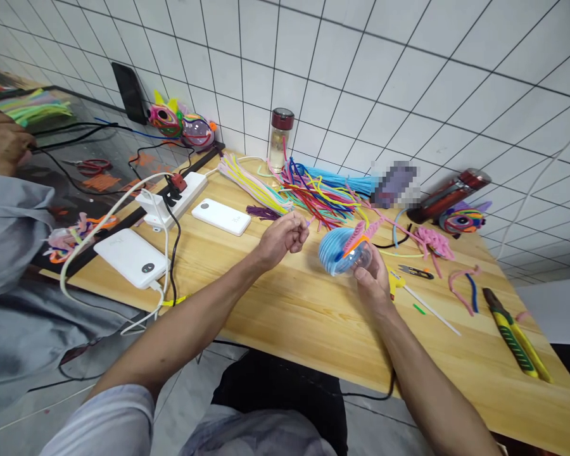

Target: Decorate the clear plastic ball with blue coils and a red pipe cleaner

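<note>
My right hand (pixel 373 282) grips a small clear plastic bottle (pixel 358 258) wrapped in light blue pipe cleaner, with an orange strip and pink coils on its top. My left hand (pixel 285 239) hovers just left of it, fingers curled closed. A tiny purple bit shows at its fingertips, too small to name. Behind both hands lies a loose heap of coloured pipe cleaners (pixel 320 196). Light blue pipe cleaners (pixel 344 180) lie bundled at the back. To the right of the bottle are a pink coiled piece (pixel 434 242) and black thread snips (pixel 415 272).
Green-yellow pliers (pixel 515 335) lie at the right. White power banks (pixel 221 216), a power strip (pixel 173 201) and cables occupy the left. A glass bottle (pixel 280 139) and a dark red flask (pixel 449 195) are near the tiled wall. A co-worker's hand (pixel 2 136) is at far left.
</note>
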Available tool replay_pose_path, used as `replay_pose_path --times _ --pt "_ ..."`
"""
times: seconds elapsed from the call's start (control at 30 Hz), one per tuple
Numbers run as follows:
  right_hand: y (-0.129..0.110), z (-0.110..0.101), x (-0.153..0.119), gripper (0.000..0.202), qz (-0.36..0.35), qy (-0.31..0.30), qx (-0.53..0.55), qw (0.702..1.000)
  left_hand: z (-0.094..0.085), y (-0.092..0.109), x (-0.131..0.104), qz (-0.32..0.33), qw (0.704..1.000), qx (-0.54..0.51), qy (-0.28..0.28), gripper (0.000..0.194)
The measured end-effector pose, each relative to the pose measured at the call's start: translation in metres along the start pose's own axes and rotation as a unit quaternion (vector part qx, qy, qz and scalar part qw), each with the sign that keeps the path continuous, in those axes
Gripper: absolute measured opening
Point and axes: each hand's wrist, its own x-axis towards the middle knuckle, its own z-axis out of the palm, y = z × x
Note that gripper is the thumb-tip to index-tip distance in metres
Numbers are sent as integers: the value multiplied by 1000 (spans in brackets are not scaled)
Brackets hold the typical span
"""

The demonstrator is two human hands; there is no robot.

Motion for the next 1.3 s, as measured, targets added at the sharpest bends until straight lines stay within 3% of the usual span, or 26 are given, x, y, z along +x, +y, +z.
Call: replay_pose_path --times 0.4,0.57,0.77,0.97,1.1,1.3 --pt "-5 6 -5 78 6 -13 7 1000 -2 -2 -3 1 1000 1 16 10" --pt "-5 8 -5 78 6 -13 -15 1000 -1 -5 -4 12 1000 13 22 18" --pt "-2 10 -4 85 31 25 -140 989 -2 -9 -2 53 996 53 44 33" --pt "12 16 -8 98 53 104 -320 940 -6 -9 1 89 988 64 106 30" --pt "16 17 -11 100 40 107 -328 938 -7 -4 1 112 983 53 133 22" --pt "16 13 -12 91 30 85 -313 945 -7 -2 4 84 987 43 132 25"
